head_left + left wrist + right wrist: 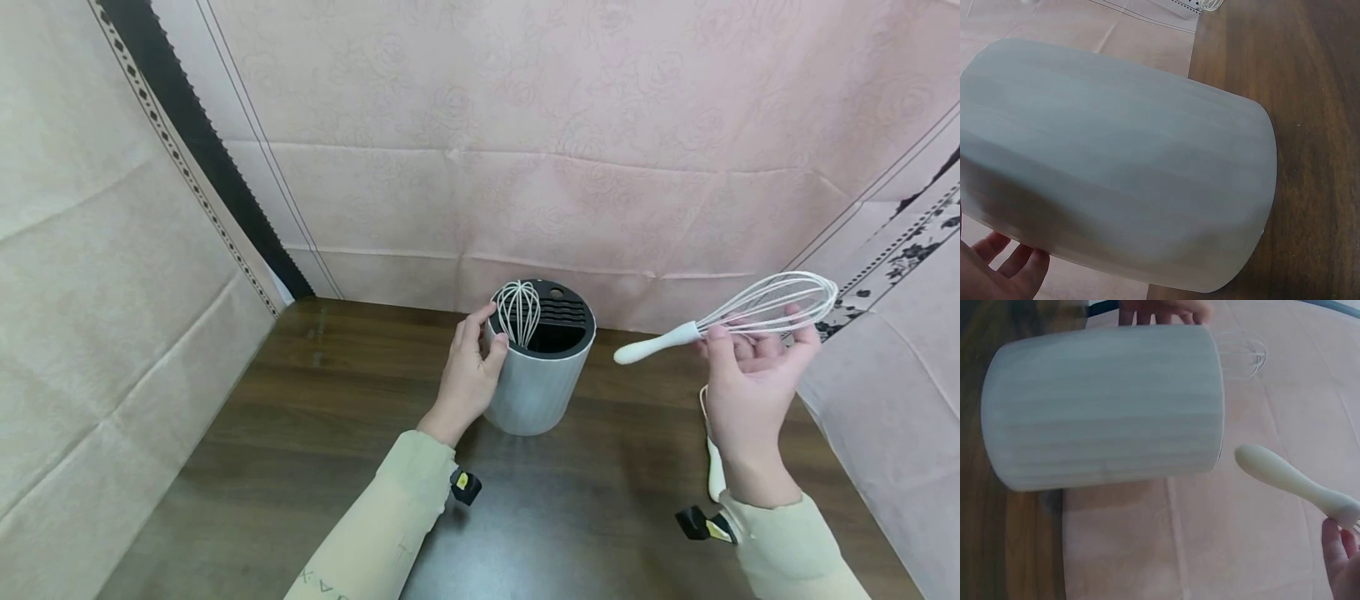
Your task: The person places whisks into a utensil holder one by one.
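Note:
A whisk (667,340) with a white handle and pale wire loops is pinched near its collar by my right hand (757,375). It is raised above the table, right of a grey-white ribbed utensil holder (536,387), its handle end pointing toward the holder. Against the holder's left side near the rim rests my left hand (468,367), its fingers spread and touching the wall. A second whisk (517,312) stands in the holder, wire end up beside those fingertips; its lower part is hidden. In the right wrist view, the raised handle (1285,478) is apart from the holder.
Behind and below my right hand, another white-handled utensil (715,467) lies on the brown wooden table (315,500), partly hidden. The holder's black top (562,308) has a slotted section and a wider opening. Pale patterned cloth (525,200) encloses the back and sides.

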Tool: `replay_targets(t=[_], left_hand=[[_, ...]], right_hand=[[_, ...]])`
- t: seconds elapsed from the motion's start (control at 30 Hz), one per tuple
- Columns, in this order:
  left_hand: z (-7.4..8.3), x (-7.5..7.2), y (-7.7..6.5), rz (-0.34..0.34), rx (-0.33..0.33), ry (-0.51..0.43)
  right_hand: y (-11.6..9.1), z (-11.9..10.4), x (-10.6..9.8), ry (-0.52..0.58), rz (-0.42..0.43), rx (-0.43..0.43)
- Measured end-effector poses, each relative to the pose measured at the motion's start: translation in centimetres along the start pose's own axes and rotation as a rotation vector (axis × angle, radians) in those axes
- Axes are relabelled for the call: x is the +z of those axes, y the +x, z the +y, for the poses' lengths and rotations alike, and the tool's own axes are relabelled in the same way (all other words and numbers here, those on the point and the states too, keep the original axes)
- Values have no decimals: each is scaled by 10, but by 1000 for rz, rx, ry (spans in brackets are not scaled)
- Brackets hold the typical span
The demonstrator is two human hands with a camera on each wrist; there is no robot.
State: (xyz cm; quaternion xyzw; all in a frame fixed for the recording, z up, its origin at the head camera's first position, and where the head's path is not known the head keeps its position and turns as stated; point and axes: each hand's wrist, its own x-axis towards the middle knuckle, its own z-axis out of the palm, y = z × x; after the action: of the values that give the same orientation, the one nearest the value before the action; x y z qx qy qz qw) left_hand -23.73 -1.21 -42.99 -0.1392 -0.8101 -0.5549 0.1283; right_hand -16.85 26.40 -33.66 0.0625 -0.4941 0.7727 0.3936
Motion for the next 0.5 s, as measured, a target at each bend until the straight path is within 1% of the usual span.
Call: replay_targets(t=[0.1, 0.2, 0.5], left_hand=[[0, 0, 0, 0, 3, 0], [0, 0, 0, 2, 6, 4], [0, 0, 0, -3, -3, 14]], right_hand=[[-1, -1, 8, 106, 43, -41], [-3, -1, 15, 173, 63, -71], [-11, 6, 35, 200, 11, -77]])
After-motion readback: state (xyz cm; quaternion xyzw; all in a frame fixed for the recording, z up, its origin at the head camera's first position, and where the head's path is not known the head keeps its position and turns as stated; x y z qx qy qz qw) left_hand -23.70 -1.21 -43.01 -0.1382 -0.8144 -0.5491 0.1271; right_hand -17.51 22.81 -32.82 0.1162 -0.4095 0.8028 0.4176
